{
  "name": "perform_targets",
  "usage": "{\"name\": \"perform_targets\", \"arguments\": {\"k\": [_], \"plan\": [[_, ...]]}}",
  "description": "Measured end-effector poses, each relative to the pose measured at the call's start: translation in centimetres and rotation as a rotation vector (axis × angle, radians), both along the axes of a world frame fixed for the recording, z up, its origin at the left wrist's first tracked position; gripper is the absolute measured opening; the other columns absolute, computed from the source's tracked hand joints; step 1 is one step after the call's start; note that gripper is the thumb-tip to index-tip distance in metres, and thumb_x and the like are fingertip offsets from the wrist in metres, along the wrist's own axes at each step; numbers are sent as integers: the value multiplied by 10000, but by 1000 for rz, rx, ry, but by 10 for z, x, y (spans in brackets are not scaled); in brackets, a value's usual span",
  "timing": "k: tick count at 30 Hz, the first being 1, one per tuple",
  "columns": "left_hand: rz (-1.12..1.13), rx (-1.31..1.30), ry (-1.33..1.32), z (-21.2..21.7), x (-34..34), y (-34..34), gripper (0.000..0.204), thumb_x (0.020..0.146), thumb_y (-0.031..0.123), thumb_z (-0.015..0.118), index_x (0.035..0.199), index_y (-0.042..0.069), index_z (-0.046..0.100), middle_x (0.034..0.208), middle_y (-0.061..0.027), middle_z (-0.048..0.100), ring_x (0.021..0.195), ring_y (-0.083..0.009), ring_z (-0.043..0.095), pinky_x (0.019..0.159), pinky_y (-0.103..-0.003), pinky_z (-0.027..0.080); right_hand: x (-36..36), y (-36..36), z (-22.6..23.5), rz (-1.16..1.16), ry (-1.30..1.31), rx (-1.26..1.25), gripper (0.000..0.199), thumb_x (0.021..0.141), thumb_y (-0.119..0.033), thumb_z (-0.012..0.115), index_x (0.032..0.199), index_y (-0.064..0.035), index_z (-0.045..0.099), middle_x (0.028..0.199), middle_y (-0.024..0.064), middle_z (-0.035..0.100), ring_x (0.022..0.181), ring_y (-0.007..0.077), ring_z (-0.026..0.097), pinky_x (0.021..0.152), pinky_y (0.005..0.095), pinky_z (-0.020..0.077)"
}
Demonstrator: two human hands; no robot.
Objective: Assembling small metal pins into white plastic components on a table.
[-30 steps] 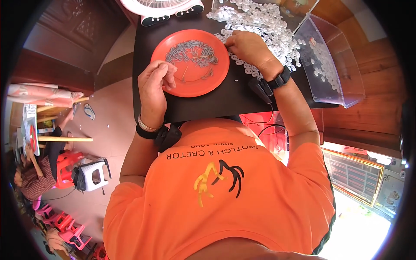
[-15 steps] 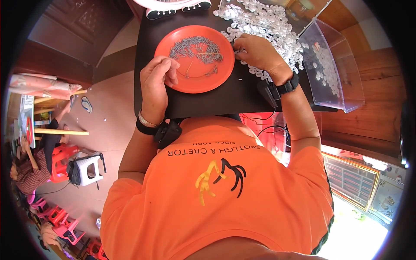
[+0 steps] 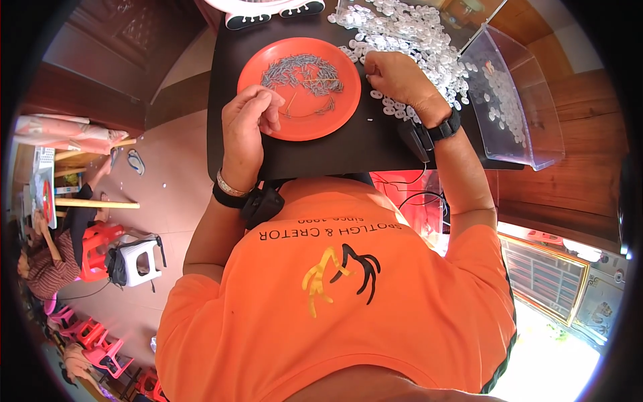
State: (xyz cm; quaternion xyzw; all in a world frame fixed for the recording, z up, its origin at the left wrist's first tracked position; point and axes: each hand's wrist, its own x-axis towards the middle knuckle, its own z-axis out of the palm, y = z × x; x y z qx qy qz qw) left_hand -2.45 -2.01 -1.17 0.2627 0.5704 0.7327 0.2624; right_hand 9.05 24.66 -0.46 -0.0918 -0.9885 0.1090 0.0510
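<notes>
An orange-red plate (image 3: 305, 127) sits on the dark table, with a heap of small grey screw-like pieces (image 3: 288, 70) in it. A thin yellowish stick (image 3: 291, 102) lies among them. Over the plate's left rim, my left hand (image 3: 251, 117) is closed, thumb against curled fingers; what they hold, if anything, is hidden. My right hand (image 3: 400, 79) is curled at the edge of a spread of small clear plastic pieces (image 3: 415, 40), just right of the plate. Its fingertips are tucked underneath, so their contents cannot be seen.
A clear plastic bin (image 3: 529, 114) holding more clear pieces stands at the right. A pink-and-white object with black shoe-like feet (image 3: 258, 17) is at the table's far edge. Cables (image 3: 422, 195) hang below the near edge. At far left a person (image 3: 57, 268) sits near stools.
My right hand has drawn slightly away from the plate's rim, and its fingers have curled in more. My left hand has stayed nearly in place.
</notes>
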Motion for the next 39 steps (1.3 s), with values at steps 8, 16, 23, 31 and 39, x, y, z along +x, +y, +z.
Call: {"name": "perform_targets", "arguments": {"k": [8, 16, 23, 31, 39], "plan": [[-52, -88, 70, 1, 3, 1, 262, 890, 195, 428, 827, 10, 602, 655, -13, 517, 556, -89, 481, 513, -209, 336, 1, -42, 33, -73, 280, -866, 169, 824, -58, 636, 987, -14, 639, 825, 43, 670, 719, 87, 609, 647, 220, 489], [-270, -33, -146, 7, 14, 14, 299, 930, 265, 390, 915, 19, 560, 708, -41, 541, 601, -119, 518, 542, -217, 359, -17, -110, 33, 95, 353, -1312, 92, 845, -35, 633, 924, 13, 636, 804, 45, 654, 738, 89, 606, 697, 228, 506], [-161, 40, -120, 0, 5, 11, 241, 915, 229, 422, 836, 35, 542, 676, -32, 542, 568, -109, 510, 525, -219, 370, -23, -116, 33, 105, 337, -1163, 109, 846, -67, 646, 941, -14, 658, 784, 18, 647, 758, 66, 585, 714, 221, 481], [13, -14, -15, -1, -14, -6, 231, 914, 219, 448, 785, 51, 539, 639, 11, 507, 531, -72, 475, 491, -199, 337, -37, -109, 16, 178, 359, -504, 89, 795, -56, 653, 883, -61, 664, 780, 30, 592, 665, 140, 579, 629, 270, 469], [32, -9, -61, -8, -22, -18, 197, 911, 197, 444, 792, 64, 528, 648, 10, 494, 553, -83, 486, 520, -210, 349, -45, -111, -1, 384, 134, -157, 47, 752, -85, 621, 797, -74, 626, 792, 81, 580, 765, 278, 593, 650, 370, 477]]}}
